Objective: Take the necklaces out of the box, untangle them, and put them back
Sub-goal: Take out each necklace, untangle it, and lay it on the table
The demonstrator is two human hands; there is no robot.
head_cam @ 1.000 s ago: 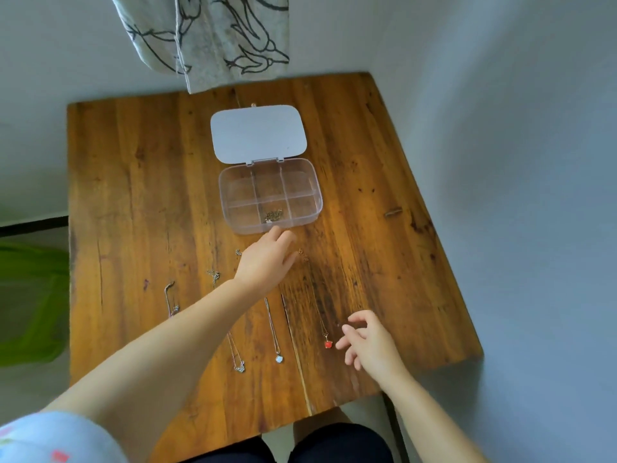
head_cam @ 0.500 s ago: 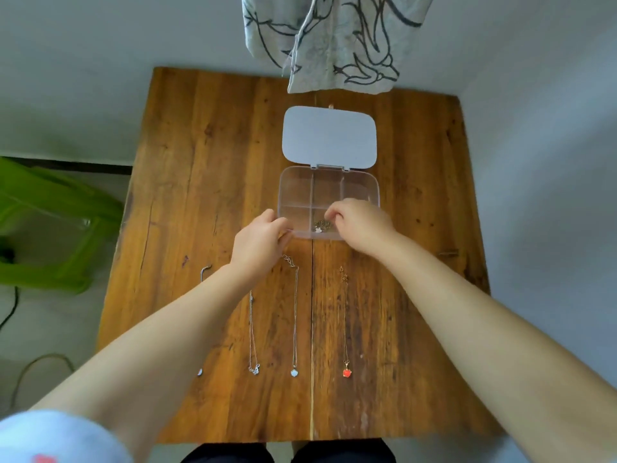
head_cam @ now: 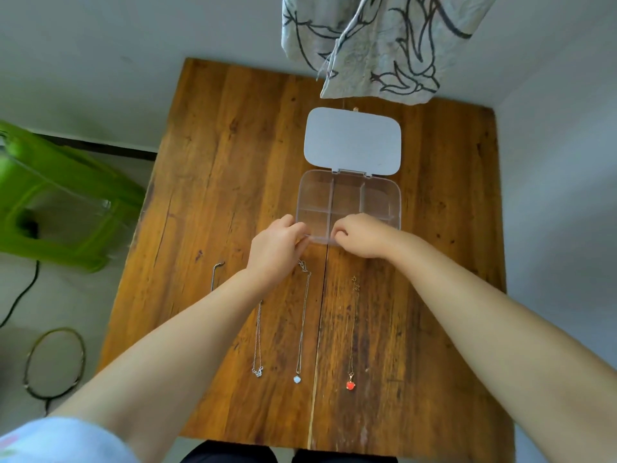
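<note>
Left hand (head_cam: 275, 250) at the near left corner of the clear box (head_cam: 380, 202), fingers (head_cam: 298, 230) bent and touching the box's front edge. Looks like holding the box by the rim, thumb and fingers close together. Right hand (head_cam: 362, 238) curled over the near middle part of the box, fingertips (head_cam: 339, 233) pinched tight together. Cannot tell what sits in that pinch; the hand hides that part of the box.

Box on the wooden table (head_cam: 217, 162), lid (head_cam: 352, 142) flipped open and lying flat behind it. Other parts of the box look bare.

Three necklaces laid out straight on the table, near the body, side by side and apart: one with a small silver charm (head_cam: 257, 371), one with a pale heart (head_cam: 297, 379), one with a red heart (head_cam: 350, 385). Top of the first chain hidden under the left arm. One more thin chain (head_cam: 215, 274) peeking out left of the left arm, mostly covered.

Patterned cloth (head_cam: 374, 45) hanging over the far edge, cut off at the top. Green stool (head_cam: 63, 208) on the floor to the left.
</note>
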